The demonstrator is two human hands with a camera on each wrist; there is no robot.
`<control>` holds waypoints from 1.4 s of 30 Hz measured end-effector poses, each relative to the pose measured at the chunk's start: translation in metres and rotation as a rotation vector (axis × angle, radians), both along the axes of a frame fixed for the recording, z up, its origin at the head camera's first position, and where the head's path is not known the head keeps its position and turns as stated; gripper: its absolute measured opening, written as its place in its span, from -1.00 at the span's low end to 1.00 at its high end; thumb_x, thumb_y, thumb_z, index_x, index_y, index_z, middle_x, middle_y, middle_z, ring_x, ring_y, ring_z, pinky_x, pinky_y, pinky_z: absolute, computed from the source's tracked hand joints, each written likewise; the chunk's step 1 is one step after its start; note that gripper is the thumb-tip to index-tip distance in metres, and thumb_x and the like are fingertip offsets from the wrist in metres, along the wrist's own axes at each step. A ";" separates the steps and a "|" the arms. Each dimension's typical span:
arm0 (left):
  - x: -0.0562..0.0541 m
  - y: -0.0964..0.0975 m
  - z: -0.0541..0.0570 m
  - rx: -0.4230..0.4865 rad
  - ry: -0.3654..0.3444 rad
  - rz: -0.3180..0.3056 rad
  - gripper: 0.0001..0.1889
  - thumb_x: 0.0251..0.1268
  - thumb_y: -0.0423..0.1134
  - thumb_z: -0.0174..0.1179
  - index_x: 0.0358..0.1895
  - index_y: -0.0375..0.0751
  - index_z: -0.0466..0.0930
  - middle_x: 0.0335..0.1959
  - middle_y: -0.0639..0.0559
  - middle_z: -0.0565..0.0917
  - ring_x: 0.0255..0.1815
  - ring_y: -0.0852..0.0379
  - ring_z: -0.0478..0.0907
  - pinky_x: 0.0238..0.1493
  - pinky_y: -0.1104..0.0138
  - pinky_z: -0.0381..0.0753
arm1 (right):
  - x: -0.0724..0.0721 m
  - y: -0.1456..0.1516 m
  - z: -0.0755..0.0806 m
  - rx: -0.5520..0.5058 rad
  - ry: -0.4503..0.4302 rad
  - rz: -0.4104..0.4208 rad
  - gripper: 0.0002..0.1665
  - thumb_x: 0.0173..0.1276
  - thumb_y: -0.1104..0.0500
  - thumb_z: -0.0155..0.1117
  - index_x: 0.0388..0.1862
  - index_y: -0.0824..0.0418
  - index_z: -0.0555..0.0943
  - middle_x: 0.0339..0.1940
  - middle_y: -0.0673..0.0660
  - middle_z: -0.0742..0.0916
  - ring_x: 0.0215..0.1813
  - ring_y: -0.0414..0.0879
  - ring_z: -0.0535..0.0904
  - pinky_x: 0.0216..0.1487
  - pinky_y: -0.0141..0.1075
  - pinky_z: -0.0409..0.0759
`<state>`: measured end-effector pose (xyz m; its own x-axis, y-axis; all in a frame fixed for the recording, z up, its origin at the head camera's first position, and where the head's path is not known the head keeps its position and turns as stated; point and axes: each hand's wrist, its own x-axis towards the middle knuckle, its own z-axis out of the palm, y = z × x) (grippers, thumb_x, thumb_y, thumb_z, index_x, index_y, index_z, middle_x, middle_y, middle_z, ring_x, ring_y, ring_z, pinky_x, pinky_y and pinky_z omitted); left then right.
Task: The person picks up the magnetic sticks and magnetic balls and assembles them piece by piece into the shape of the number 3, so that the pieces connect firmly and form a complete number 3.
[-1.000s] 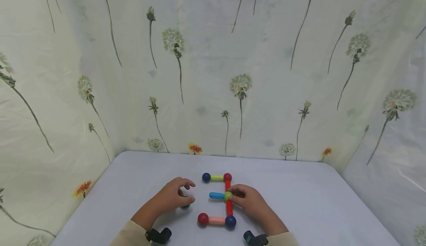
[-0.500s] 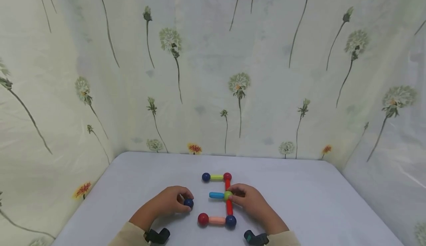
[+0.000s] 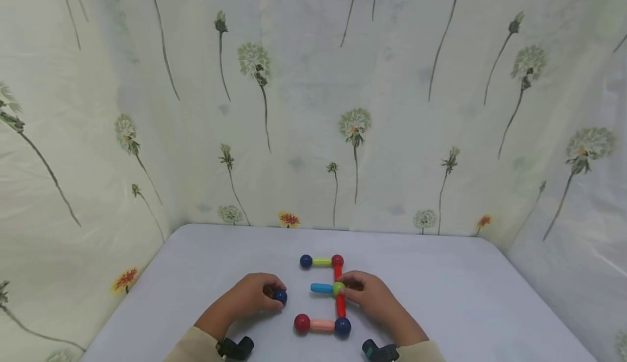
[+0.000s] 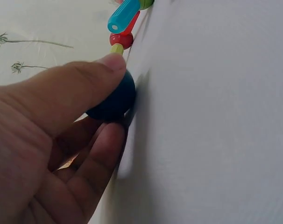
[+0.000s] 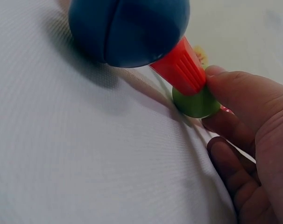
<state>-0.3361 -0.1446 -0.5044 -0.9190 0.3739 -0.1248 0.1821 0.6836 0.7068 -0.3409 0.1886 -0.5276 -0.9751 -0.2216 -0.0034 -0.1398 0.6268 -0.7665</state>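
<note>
My left hand (image 3: 252, 296) pinches a dark blue ball (image 3: 280, 296) between thumb and fingers, close over the table; the left wrist view shows the thumb on top of this ball (image 4: 114, 100). To its right lies a toy frame of balls and sticks. Thumb and fingertips of my right hand (image 3: 369, 295) hold the green ball (image 3: 338, 288) in the frame's middle. From that green ball a light blue stick (image 3: 321, 288) points left, its end free. Red sticks (image 3: 340, 306) run from it to a red ball (image 3: 337, 261) and a dark blue ball (image 3: 343, 327).
A yellow-green stick (image 3: 321, 262) with another dark blue ball (image 3: 306, 261) forms the frame's far arm. The near arm is a pink stick (image 3: 322, 325) ending in a red ball (image 3: 302, 324). Behind the white table (image 3: 416, 264) hangs a flowered curtain (image 3: 303, 95).
My left fingers, spread around the dark blue ball a second ago, have come together on it, and it has moved slightly right towards the frame. The right hand keeps its hold on the green ball.
</note>
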 end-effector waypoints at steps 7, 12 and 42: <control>-0.001 0.011 0.001 -0.041 0.059 0.069 -0.69 0.15 -0.17 0.57 -0.02 0.03 0.77 -0.16 0.14 0.72 -0.09 0.12 0.62 0.13 0.00 0.66 | 0.001 0.001 0.000 -0.003 -0.011 -0.001 -0.66 0.35 -0.11 0.50 0.07 -0.11 0.74 0.05 -0.10 0.77 0.10 -0.11 0.64 0.24 0.07 0.63; -0.003 0.017 0.000 -0.056 0.080 0.094 -0.68 0.15 -0.16 0.58 -0.01 0.03 0.78 -0.13 0.13 0.73 -0.05 0.10 0.63 0.19 -0.04 0.64 | 0.001 0.002 0.000 -0.001 -0.009 0.002 -0.66 0.36 -0.12 0.50 0.07 -0.12 0.74 0.05 -0.11 0.77 0.10 -0.11 0.64 0.24 0.06 0.63; -0.011 0.052 -0.007 0.069 0.015 0.044 -0.63 0.23 -0.10 0.53 0.11 0.04 0.77 -0.09 0.16 0.73 -0.04 0.14 0.65 0.13 0.05 0.67 | 0.001 0.000 0.001 -0.019 -0.012 -0.005 -0.64 0.35 -0.14 0.50 0.07 -0.10 0.74 0.01 -0.11 0.77 0.04 -0.14 0.63 0.16 -0.01 0.66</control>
